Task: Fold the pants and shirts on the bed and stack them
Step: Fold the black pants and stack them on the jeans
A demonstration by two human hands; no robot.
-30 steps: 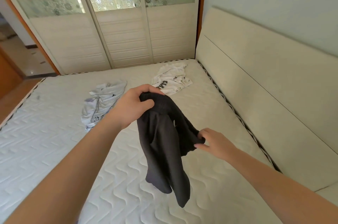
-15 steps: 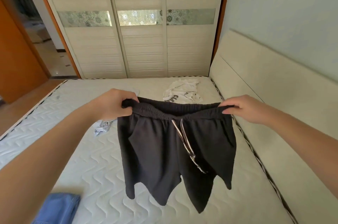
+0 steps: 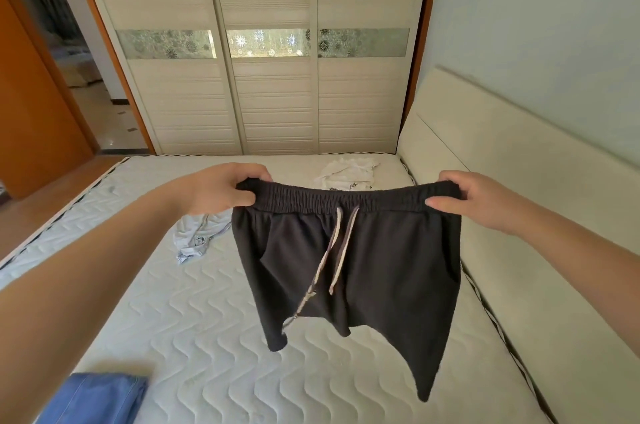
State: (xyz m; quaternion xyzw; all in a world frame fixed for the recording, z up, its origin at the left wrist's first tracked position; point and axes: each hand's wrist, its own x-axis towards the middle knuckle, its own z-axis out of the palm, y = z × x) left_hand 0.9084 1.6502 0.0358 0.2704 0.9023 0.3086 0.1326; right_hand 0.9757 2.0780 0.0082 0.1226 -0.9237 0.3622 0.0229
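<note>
A pair of black drawstring shorts (image 3: 388, 260) hangs in the air above the bed (image 3: 194, 319), spread wide by its elastic waistband. My left hand (image 3: 221, 191) pinches the waistband's left end and my right hand (image 3: 481, 201) pinches its right end. The two legs dangle, the right one lower. A white printed shirt (image 3: 349, 172) lies crumpled at the far side of the mattress, partly hidden behind the waistband. A pale grey shirt (image 3: 195, 238) lies crumpled left of the shorts. Blue denim (image 3: 97, 399) shows at the bottom left corner.
A cream padded headboard (image 3: 519, 181) runs along the right side of the bed. Sliding wardrobe doors (image 3: 270, 94) stand behind the far edge. An open doorway with an orange door (image 3: 31, 104) is at the left.
The shorts went from a bunched lump in my left hand to being stretched out by the waistband between both hands, then raised a little. My view tilted up.
</note>
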